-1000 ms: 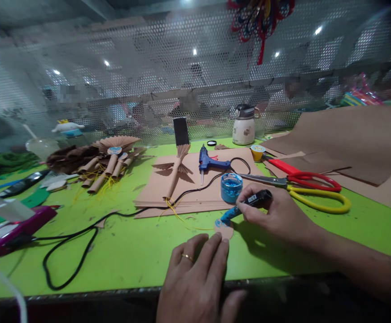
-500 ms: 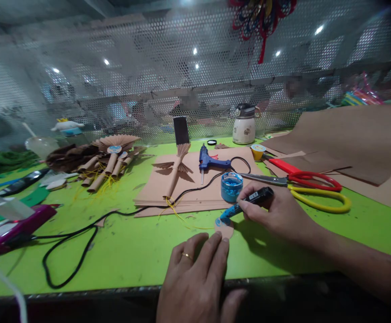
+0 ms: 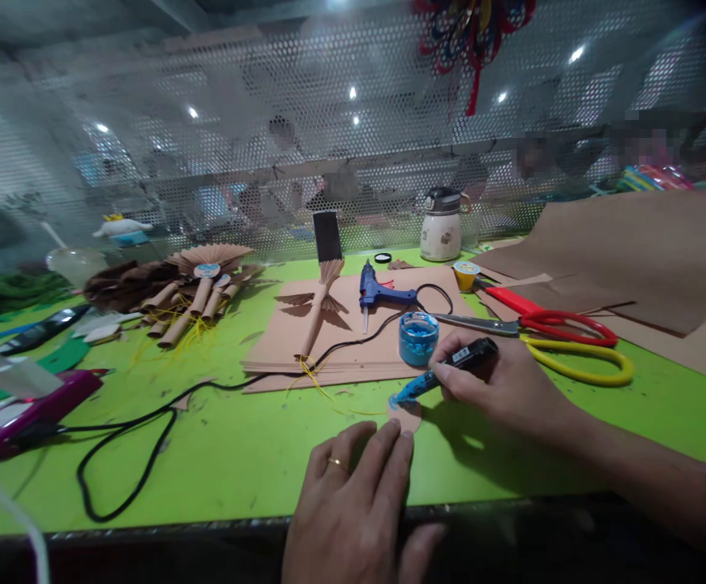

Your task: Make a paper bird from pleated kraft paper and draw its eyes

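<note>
A small round disc of brown paper (image 3: 407,417) lies on the green table, with blue marks on its upper part. My left hand (image 3: 356,495) lies flat, fingers stretched out, its fingertips pressing the disc's lower edge. In my right hand (image 3: 504,385) is a black marker (image 3: 471,357) whose front end is smeared blue; the tip touches the disc. Just beyond the marker stands an open jar of blue paint (image 3: 419,339). Behind it, a blue glue gun (image 3: 382,289) rests on stacked brown paper (image 3: 267,350) beside a folded paper figure (image 3: 317,312).
Scissors (image 3: 565,324) with red and yellow handles lie right of the jar. Large brown sheets (image 3: 644,251) cover the right side. Paper figures (image 3: 198,296) with yellow strings are heaped at left. A black cord (image 3: 173,405) loops across the table. A flask (image 3: 441,227) stands behind.
My right hand and the marker have shifted very slightly, the tip moving a little left and down across the disc. My left hand stays in place.
</note>
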Demonstrator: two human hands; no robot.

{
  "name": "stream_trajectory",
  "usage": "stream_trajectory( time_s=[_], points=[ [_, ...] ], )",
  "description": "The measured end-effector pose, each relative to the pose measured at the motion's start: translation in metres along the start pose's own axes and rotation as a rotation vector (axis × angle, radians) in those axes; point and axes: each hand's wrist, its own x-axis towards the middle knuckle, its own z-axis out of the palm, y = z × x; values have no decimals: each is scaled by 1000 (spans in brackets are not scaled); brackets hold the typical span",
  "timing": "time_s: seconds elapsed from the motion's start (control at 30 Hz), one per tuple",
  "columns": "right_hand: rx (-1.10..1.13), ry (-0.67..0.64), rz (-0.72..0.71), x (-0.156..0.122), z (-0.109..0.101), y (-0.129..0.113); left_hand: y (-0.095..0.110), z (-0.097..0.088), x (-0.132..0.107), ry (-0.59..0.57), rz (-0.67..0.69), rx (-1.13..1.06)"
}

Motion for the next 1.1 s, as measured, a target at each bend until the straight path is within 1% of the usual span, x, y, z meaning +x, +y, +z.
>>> stream_trajectory(
  time_s=[0.2, 0.37, 0.6, 0.7, 0.9, 1.1],
  points=[
    [-55, -24, -17, 1, 2, 0, 2, 0, 0, -3, -1, -1],
    [-93, -43, -29, 1, 1, 1, 7, 4, -1, 44, -90, -53],
    [-66, 0, -29, 1, 0, 2, 1, 1, 0, 4, 10, 14],
    [-55, 13, -39, 2, 0, 3, -1, 0, 0, 5, 15, 23],
    [-95, -29, -48, 2, 1, 4, 0, 1, 0, -7, 26, 23],
    [-74, -24, -36, 1, 0, 3, 1, 1, -1, 8, -8, 7]
  ],
)
